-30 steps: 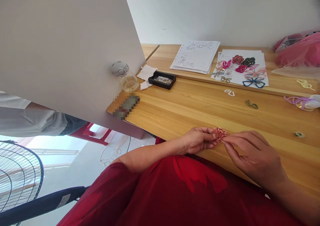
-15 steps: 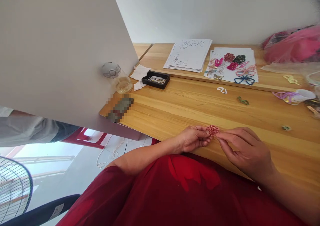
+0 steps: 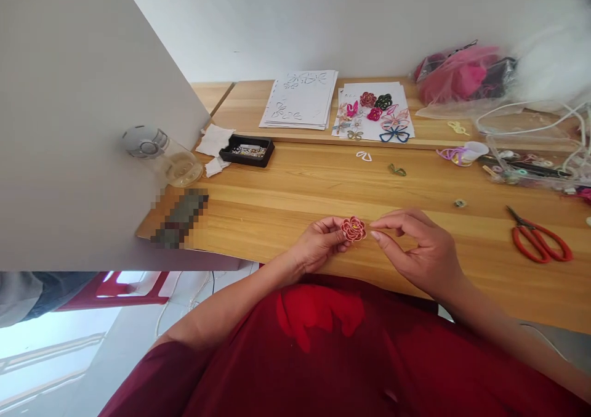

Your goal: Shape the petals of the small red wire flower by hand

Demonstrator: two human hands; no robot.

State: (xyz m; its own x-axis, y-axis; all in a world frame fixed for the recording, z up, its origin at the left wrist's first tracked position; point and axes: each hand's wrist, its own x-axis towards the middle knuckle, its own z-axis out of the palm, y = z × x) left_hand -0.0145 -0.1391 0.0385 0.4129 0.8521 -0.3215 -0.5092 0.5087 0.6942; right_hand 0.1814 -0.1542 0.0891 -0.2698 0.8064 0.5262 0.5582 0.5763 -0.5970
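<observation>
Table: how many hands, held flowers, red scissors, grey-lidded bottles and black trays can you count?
Hands: 2, left hand and right hand
Held red flower: 1
Red-handled scissors: 1 pair
Grey-lidded bottle: 1
Black tray: 1
Total: 6

Scissors [image 3: 535, 237] on table [image 3: 286, 189], right of flower [image 3: 354, 228]

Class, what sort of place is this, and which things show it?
Probably a craft workspace, judging by the red-handled scissors, the stack of line drawings and the small ornamental flowers.
</observation>
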